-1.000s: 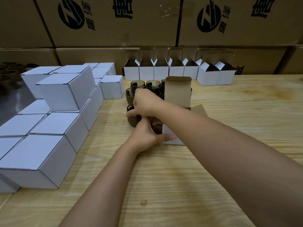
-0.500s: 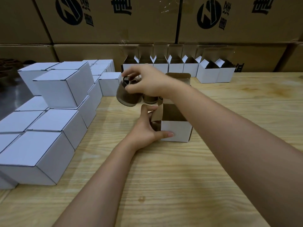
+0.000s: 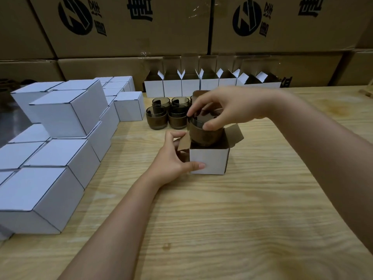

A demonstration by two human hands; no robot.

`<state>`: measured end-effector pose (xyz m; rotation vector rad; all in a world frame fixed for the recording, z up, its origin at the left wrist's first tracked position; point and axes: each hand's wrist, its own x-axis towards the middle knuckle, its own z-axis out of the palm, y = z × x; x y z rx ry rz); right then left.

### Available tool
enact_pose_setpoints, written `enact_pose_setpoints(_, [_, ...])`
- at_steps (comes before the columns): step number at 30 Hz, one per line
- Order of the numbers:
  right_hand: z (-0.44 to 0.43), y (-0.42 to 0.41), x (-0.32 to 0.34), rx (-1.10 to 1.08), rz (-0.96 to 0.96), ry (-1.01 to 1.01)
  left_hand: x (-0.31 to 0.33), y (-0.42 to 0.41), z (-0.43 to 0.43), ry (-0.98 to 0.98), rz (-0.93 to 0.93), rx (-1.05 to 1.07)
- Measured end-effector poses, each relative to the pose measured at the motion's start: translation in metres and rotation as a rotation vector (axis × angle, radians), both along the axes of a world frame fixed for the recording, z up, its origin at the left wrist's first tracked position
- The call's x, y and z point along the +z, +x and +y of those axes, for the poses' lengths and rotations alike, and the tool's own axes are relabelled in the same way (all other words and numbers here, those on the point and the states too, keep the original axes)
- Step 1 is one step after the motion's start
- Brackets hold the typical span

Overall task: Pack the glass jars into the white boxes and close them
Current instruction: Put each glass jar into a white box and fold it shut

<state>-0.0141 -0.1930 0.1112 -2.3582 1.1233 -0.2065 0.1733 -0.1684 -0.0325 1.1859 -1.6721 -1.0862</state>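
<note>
A small white box (image 3: 210, 161) stands open on the wooden table (image 3: 222, 219), its brown flaps spread. My right hand (image 3: 224, 108) grips a dark brown glass jar (image 3: 203, 134) by its rim; the jar hangs upright, its base just inside the box mouth. My left hand (image 3: 173, 158) holds the box's left side, thumb on the front face, fingers at the left flap. Several more brown jars (image 3: 167, 116) stand behind the box.
Closed white boxes (image 3: 66, 112) are stacked along the left side. A row of open white boxes (image 3: 191, 85) lines the back of the table. Large brown cartons (image 3: 141, 27) form a wall behind. A wooden object (image 3: 366, 92) shows at the far right edge.
My right hand picked a jar from the group behind, lifted it and carried it right and down into the open box mouth. My left hand has stayed on the box's left side.
</note>
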Motion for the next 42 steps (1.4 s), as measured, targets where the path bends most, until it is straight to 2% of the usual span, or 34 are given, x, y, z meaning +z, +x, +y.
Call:
enact_pose_setpoints(8, [0.004,-0.006,-0.012,-0.023,0.139,-0.1,0.002,0.0,0.002,0.014,0.002,0.008])
enact_pose_setpoints(12, [0.0,0.002,-0.028,-0.01,0.218,-0.079,0.001,0.0,0.002,0.0,-0.008,0.017])
enact_pose_setpoints(20, [-0.006,0.005,-0.037,-0.025,0.213,-0.075,0.0,-0.001,0.001,-0.021,-0.006,0.029])
enact_pose_setpoints(24, [-0.012,0.01,-0.039,-0.021,0.344,-0.124,0.0,-0.002,0.001,-0.026,-0.029,0.043])
enact_pose_setpoints(29, [-0.014,0.007,-0.035,-0.041,0.307,0.045,-0.002,-0.002,0.0,-0.036,-0.03,0.049])
enact_pose_setpoints(32, [-0.004,-0.003,-0.03,-0.063,0.035,0.162,-0.002,-0.001,0.0,-0.029,-0.019,0.041])
enact_pose_setpoints(33, [-0.001,-0.007,-0.031,-0.066,-0.116,0.112,-0.001,-0.001,0.0,-0.024,-0.013,0.037])
enact_pose_setpoints(35, [0.008,-0.012,-0.035,-0.15,-0.496,-0.121,0.0,-0.001,0.0,-0.013,-0.01,0.033])
enact_pose_setpoints(37, [0.015,-0.017,-0.05,-0.352,-0.959,-0.326,0.0,-0.001,0.0,-0.004,-0.016,0.036])
enact_pose_setpoints(38, [0.017,-0.018,-0.062,-0.499,-1.165,-0.361,0.0,-0.001,0.0,-0.002,-0.018,0.035])
enact_pose_setpoints(40, [0.018,-0.016,-0.089,-0.82,-1.413,-0.259,0.0,-0.001,-0.001,0.001,-0.013,0.031])
enact_pose_setpoints(42, [0.02,-0.008,-0.117,-0.906,-1.507,0.043,-0.001,-0.001,-0.001,0.003,-0.007,0.027])
